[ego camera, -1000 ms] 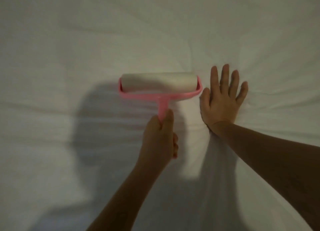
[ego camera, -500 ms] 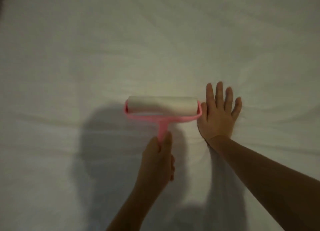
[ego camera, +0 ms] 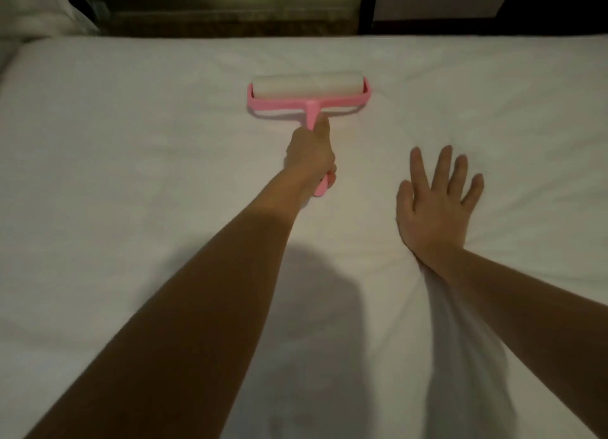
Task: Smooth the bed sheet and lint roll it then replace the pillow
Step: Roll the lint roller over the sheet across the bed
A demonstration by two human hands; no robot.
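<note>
A white bed sheet [ego camera: 131,162] covers the whole bed. On it lies a pink lint roller [ego camera: 307,94] with a wide white roll, far out near the bed's far edge. My left hand [ego camera: 311,152] grips its pink handle with the arm stretched forward. My right hand [ego camera: 436,201] presses flat on the sheet to the right and nearer to me, fingers spread. Creases fan out around that palm. A white pillow [ego camera: 36,9] shows partly at the top left corner, off the bed's far edge.
Beyond the bed's far edge [ego camera: 296,37] stands a dark wall or headboard with black frames [ego camera: 367,4]. My shadow falls on the sheet near the bottom centre.
My left hand has pushed the roller far forward, away from my right hand, which stayed flat on the sheet. The view has lifted, so the far edge and pillow now show.
</note>
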